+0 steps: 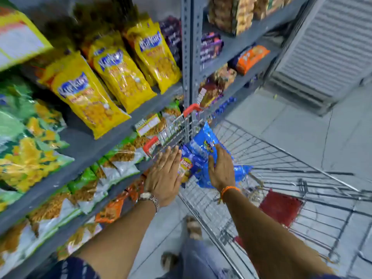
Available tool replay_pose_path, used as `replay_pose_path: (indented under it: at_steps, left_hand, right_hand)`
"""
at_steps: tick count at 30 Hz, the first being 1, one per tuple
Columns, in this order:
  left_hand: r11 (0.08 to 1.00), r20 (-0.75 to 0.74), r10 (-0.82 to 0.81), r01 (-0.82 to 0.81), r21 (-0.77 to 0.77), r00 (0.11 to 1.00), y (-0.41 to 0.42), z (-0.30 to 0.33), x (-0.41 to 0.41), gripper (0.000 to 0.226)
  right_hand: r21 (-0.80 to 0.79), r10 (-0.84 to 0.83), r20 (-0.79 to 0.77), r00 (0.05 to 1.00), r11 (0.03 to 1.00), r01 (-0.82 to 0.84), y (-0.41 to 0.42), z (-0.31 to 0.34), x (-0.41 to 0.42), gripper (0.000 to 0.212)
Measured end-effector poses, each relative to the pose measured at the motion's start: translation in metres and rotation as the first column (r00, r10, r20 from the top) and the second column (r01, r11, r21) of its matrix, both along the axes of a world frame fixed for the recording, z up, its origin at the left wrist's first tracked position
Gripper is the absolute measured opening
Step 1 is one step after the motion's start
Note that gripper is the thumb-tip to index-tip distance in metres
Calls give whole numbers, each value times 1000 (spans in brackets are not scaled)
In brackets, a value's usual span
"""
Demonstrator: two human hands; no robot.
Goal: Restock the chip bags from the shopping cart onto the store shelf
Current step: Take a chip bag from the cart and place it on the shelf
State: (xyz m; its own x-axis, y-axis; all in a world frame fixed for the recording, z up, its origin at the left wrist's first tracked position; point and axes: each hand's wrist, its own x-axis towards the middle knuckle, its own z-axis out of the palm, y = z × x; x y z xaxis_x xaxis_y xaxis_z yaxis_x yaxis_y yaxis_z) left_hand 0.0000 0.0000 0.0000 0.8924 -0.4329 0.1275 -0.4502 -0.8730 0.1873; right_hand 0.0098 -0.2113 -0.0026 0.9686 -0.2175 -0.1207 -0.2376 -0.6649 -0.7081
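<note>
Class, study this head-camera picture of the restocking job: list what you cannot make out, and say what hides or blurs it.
- Blue chip bags: count unclear; right hand covers them.
- Left hand: palm hidden; contact with the bags unclear.
- Silver wire shopping cart: remaining contents blurred; right edge cuts it off.
- Yellow snack packets: small print motion-blurred.
- Grey metal shelf: lowest tier cut off.

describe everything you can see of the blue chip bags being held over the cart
The blue chip bags are glossy, crinkled plastic, bright blue with a yellow logo, bunched and tilted at the near corner of the wire shopping cart. The right hand grips them from above, its fingers spread across the front. The left hand lies flat against their left side, where a yellow-and-red pack shows.
</note>
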Motion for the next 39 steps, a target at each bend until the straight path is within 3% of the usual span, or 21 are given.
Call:
replay_pose_path:
  at_steps: [3,5,7,9,10,16,19,22,24,25,29,34,39]
  left_hand:
    - [1000,-50,-14,14,0,999,10,-32,-8,68]
    - [999,-77,-16,13,-41,997,17,-56,-7,63]
    - [992,-84,-9,-1,-126,996,23,-61,-8,57]
    - [983,-62,-11,0,-182,998,26,-68,-4,55]
    - [981,-51,-6,-4,-192,999,25,-74,-3,56]
    - [942,33,74,-59,-329,997,17,-91,1,60]
    - [923,88,80,-40,-383,993,13,-96,3,53]
    - [912,118,96,-39,-408,988,10,-101,3,58]
    - [913,128,126,-64,-403,984,9,-102,2,64]
    - [914,134,132,-68,-401,982,8,-103,2,64]
    - [932,128,89,-37,-361,988,12,-99,3,56]
    - [966,40,-15,25,-256,999,25,-76,5,38]
    - [948,24,82,-70,-309,996,47,-8,13,37]
  right_hand:
    - [108,10,-115,993,994,2,8,-46,-21,42]
    - [165,132,-310,942,983,-83,22,-91,-23,38]
    - [252,153,-412,898,966,-48,38,-120,-20,56]
    - [368,69,-462,884,922,120,51,-164,-9,81]
    - [410,19,-478,878,889,204,56,-174,-2,81]
    - [478,-97,-547,831,779,406,71,-211,23,35]
    - [470,-114,-608,786,746,472,69,-200,30,40]
    - [408,-107,-706,700,746,527,72,-192,35,23]
    - [498,-106,-625,774,710,499,77,-192,40,52]
    - [498,-139,-552,822,736,459,79,-192,41,59]
    - [504,-268,-431,862,720,476,87,-174,37,50]
    - [536,-256,-313,915,747,392,78,-120,39,35]
    - [642,-229,-206,951,702,308,72,-48,39,40]
